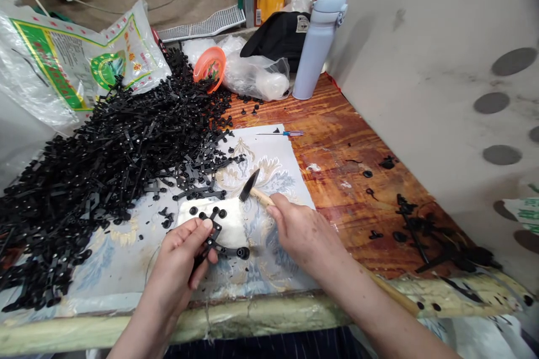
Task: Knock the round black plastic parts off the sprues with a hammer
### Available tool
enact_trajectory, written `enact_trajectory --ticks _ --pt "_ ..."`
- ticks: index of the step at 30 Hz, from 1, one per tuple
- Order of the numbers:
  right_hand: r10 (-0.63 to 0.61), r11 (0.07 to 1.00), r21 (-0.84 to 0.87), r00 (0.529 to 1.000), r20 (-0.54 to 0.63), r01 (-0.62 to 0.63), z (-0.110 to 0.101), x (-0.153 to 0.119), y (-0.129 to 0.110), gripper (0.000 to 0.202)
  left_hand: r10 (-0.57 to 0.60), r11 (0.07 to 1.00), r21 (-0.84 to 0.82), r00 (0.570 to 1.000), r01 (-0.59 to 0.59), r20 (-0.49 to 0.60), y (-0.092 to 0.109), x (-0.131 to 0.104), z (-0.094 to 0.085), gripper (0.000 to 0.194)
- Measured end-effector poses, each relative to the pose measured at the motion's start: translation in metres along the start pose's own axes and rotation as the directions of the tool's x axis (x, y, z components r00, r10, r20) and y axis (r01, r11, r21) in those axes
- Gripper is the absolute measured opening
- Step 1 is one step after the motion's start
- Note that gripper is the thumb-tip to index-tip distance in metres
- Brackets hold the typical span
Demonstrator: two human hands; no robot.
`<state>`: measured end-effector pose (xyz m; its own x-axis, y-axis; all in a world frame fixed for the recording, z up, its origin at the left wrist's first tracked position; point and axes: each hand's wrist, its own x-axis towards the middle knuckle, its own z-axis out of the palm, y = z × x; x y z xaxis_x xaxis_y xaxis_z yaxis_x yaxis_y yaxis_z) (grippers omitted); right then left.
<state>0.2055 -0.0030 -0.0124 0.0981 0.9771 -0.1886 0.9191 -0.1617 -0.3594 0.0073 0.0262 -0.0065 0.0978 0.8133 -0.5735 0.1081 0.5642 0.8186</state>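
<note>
My left hand point(183, 252) pinches a black jointed plastic part point(217, 230) over a white pad point(233, 221). The part has round ends, one of them pointing right. My right hand point(301, 230) is wrapped round the wooden handle of a small hammer point(249, 185), whose dark head is just right of the pad's upper corner. Loose round black pieces point(193, 211) lie on the pad. Beneath the pad is a patterned cloth point(278, 258).
A big heap of black parts point(126, 134) covers the left side. Behind stand a plastic sack point(84, 61), an orange dish point(209, 69) and a pale blue bottle point(318, 47). A screwdriver point(292, 133) lies at the cloth's back edge; black scraps point(421, 230) lie right.
</note>
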Motion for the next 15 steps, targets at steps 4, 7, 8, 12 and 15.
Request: enact_trajectory --ticks 4,7,8,12,15 --pt "-0.01 1.0 -0.003 1.0 -0.026 0.01 0.0002 -0.0002 0.0006 0.024 -0.005 1.0 -0.024 1.0 0.005 -0.005 0.0006 -0.0018 0.0004 0.032" --pt "-0.004 1.0 0.003 1.0 -0.026 0.004 0.0001 -0.0002 0.0008 0.026 -0.001 1.0 -0.024 1.0 0.001 -0.01 -0.0005 -0.0017 0.0012 0.032" --pt "-0.003 1.0 0.007 1.0 -0.025 0.003 -0.0001 -0.0003 0.0009 0.026 0.0 1.0 -0.021 1.0 0.0 -0.009 -0.001 -0.0016 0.0015 0.032" --pt "-0.008 1.0 0.022 1.0 -0.025 0.009 -0.0016 -0.0006 0.0012 0.027 0.005 1.0 0.006 1.0 -0.005 -0.005 -0.0023 -0.0013 0.0022 0.035" --pt "-0.011 1.0 0.02 1.0 -0.026 0.012 -0.0018 -0.0007 0.0017 0.027 0.005 0.999 0.034 1.0 -0.004 -0.01 -0.002 -0.001 0.0027 0.036"
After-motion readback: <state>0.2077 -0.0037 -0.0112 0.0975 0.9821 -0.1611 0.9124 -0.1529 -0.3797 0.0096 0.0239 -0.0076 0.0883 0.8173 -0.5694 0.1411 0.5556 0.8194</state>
